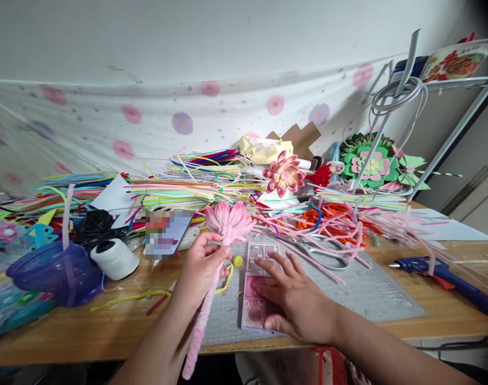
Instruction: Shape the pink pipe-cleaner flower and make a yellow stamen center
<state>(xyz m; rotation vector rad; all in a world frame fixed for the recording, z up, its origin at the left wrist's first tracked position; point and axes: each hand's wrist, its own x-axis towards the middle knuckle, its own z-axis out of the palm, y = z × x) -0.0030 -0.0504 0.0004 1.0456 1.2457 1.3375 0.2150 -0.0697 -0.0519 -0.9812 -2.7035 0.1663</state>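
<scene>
A pink pipe-cleaner flower [230, 219] with a long fuzzy wrapped stem is pinched just under its bloom by my left hand [209, 256]. The stem slants down toward the table's front edge. My right hand [295, 299] lies with fingers spread over a makeup palette [255, 310], its index finger touching a pink pan. The palette rests on a grey cutting mat [223, 321], and my palm hides its right side. A small yellow coil [238, 261] and a yellow pipe cleaner [227, 280] lie between the flower and the palette.
Scissors [327, 256] lie among pink pipe cleaners behind the palette. A blue glue gun [448, 272] rests at the right. At the left are a white thread spool [114, 259] and a blue bowl [59, 272]. Bundled pipe cleaners [179, 195] and a finished pink flower [284, 174] fill the back.
</scene>
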